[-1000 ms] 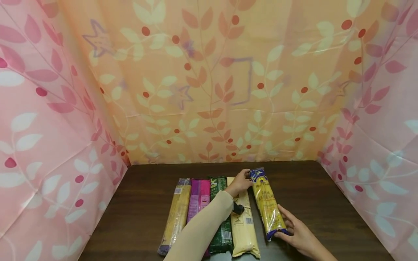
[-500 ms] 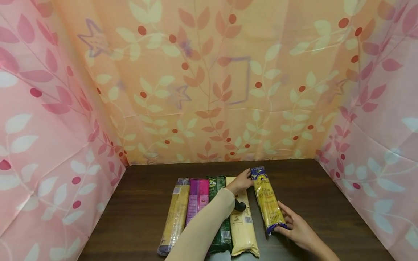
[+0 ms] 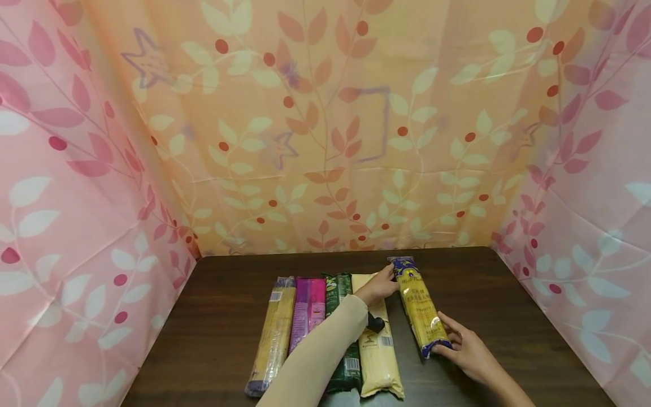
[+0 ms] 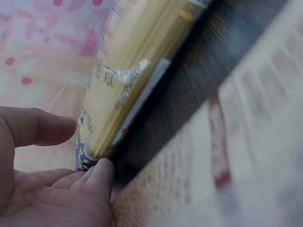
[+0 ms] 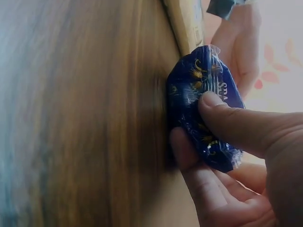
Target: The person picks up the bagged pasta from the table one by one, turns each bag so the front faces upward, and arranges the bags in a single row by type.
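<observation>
In the head view, a yellow spaghetti packet [image 3: 421,302] with dark blue ends lies slanted at the right of a row of similar packets. My left hand [image 3: 378,284] holds its far end, thumb and fingers on either side of the blue tip in the left wrist view. At the near end, my right hand [image 3: 465,350] grips the packet's corner. The right wrist view shows that thumb pressed on the crinkled blue end [image 5: 194,85] and the fingers around its edge. Just left of it lies a cream packet [image 3: 378,362], partly under my left wrist.
Farther left lie a dark green packet [image 3: 351,362], a magenta packet [image 3: 308,305] and a clear packet of spaghetti [image 3: 274,333], side by side. My left sleeve crosses over the row. The dark wooden table [image 3: 213,322] ends at a patterned curtain [image 3: 325,141] behind.
The yellow spaghetti packet has shifted slightly right and away from me, its near end most clearly. Both hands have moved along with it. The other packets have stayed put.
</observation>
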`<action>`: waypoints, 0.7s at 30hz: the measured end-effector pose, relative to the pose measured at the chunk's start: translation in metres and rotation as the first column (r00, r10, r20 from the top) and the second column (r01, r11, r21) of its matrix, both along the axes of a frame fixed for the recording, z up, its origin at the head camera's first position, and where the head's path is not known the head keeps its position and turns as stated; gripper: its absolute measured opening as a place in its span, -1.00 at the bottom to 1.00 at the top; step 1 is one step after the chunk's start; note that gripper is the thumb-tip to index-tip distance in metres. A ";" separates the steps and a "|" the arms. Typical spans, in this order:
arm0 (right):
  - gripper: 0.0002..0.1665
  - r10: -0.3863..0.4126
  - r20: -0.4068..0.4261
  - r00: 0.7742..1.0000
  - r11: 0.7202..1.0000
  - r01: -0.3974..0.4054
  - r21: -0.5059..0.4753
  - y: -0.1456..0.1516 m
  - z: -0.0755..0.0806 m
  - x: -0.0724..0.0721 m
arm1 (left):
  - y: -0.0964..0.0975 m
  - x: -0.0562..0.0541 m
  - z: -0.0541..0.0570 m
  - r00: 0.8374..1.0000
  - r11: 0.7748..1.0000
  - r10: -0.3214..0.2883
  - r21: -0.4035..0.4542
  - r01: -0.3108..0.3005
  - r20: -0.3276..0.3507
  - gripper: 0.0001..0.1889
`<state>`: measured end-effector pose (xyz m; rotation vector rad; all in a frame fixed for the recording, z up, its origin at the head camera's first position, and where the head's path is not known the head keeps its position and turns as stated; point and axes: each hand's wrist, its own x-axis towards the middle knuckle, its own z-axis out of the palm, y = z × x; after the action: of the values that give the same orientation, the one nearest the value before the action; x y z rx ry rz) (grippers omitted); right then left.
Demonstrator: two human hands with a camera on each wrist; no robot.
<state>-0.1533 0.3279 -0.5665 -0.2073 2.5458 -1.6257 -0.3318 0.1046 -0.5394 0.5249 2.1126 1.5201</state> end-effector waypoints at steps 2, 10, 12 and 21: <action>0.14 -0.007 -0.008 1.000 0.999 0.007 0.033 0.001 0.000 0.000 | -0.002 0.000 -0.001 1.000 1.000 -0.005 -0.007 0.005 -0.010 -0.19; 0.08 -0.005 -0.066 0.998 0.960 0.023 0.279 0.002 0.005 0.004 | -0.020 0.001 0.003 0.998 0.998 -0.044 -0.052 0.042 -0.047 -0.32; 0.07 0.003 -0.060 0.998 0.954 0.015 0.300 0.003 0.008 0.006 | -0.027 0.000 0.006 0.994 0.995 -0.059 -0.085 0.051 -0.094 -0.36; 0.05 0.029 -0.160 0.987 0.904 0.042 0.425 -0.004 0.020 0.011 | -0.061 0.005 0.012 0.937 0.937 -0.127 -0.350 0.006 -0.325 -0.38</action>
<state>-0.1422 0.3243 -0.5468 -0.2979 2.9477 -1.0432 -0.3267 0.0439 -0.5278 0.7664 2.5269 1.0381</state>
